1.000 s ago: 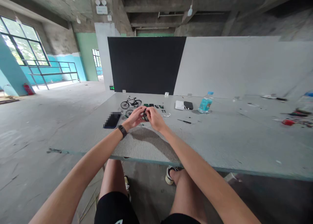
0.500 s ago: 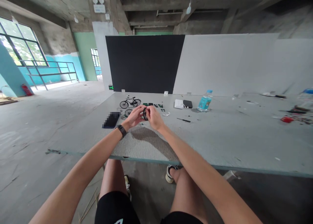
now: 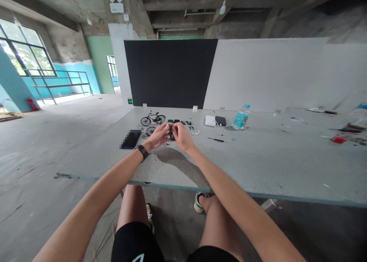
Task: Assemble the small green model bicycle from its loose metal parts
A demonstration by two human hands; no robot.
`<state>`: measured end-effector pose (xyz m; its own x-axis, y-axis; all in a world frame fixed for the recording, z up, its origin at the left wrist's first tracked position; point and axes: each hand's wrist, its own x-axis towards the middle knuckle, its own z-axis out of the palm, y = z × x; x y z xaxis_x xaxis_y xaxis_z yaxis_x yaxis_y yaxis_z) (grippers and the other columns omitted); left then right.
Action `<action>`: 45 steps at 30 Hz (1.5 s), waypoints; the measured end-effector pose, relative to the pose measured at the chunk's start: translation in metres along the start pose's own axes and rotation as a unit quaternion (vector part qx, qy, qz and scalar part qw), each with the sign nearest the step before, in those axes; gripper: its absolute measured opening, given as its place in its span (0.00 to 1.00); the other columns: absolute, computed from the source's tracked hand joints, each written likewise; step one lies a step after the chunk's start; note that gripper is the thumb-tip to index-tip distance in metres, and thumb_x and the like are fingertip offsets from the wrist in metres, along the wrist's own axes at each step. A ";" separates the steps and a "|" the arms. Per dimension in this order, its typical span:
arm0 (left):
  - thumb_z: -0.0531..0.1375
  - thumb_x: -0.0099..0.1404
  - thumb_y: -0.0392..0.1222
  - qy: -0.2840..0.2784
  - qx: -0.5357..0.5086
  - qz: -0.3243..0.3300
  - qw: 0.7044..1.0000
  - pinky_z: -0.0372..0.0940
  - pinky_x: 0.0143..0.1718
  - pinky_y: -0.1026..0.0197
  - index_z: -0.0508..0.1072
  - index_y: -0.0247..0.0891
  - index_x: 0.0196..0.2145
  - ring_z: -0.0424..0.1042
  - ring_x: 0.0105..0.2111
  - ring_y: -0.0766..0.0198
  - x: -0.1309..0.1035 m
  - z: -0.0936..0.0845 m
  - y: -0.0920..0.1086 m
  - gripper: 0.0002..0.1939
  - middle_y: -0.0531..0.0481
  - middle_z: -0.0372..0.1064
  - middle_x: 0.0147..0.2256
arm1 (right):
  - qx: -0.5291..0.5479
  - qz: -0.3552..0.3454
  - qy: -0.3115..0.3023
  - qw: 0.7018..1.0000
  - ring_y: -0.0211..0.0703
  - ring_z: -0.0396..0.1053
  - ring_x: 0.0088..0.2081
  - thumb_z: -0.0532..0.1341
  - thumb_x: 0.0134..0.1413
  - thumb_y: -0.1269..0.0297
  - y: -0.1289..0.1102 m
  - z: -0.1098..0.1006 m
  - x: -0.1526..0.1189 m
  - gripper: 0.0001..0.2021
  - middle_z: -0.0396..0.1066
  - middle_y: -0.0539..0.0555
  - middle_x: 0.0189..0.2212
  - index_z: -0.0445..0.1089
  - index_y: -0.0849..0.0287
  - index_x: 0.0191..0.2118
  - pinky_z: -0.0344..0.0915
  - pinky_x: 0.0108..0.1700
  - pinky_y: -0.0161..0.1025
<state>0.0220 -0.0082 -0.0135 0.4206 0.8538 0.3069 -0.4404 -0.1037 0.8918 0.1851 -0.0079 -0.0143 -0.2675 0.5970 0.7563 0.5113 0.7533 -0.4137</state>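
Observation:
Over the table, both hands hold a small black model bicycle wheel [image 3: 172,133], seen nearly edge-on. My left hand [image 3: 156,138] grips its left side with the fingers closed. From the other side, my right hand [image 3: 182,137] pinches the rim, and its fingertips are partly hidden. Just behind the left hand lies another spoked wheel [image 3: 150,130], partly covered by it. An upright black model bicycle [image 3: 155,118] stands farther back. Small dark green parts [image 3: 187,122] lie beyond the right hand, with little silvery pieces [image 3: 195,133] to its right.
A dark flat device [image 3: 131,139] lies left of my hands. To the right are a thin black screwdriver [image 3: 215,139], a white box [image 3: 210,120], a black box [image 3: 220,121] and a water bottle [image 3: 241,118]. Red-handled tools [image 3: 338,139] lie far right on the grey table [image 3: 258,162].
The wheel has turned slightly between my fingers and shows a little more of its rim. Both hands stay in nearly the same place.

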 end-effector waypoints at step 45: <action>0.68 0.60 0.51 0.129 0.143 0.033 0.981 0.74 0.34 0.60 0.75 0.34 0.40 0.75 0.34 0.62 0.012 -0.009 -0.001 0.18 0.46 0.74 0.34 | 0.228 0.208 0.078 0.948 0.51 0.76 0.37 0.67 0.51 0.46 0.032 0.012 -0.006 0.21 0.77 0.59 0.37 0.73 0.58 0.41 0.78 0.39 0.52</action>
<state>0.0208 0.0070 -0.0139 0.1674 0.9376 0.3049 -0.2037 -0.2697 0.9412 0.1936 0.0158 -0.0385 0.0228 0.8474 0.5305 0.1313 0.5235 -0.8419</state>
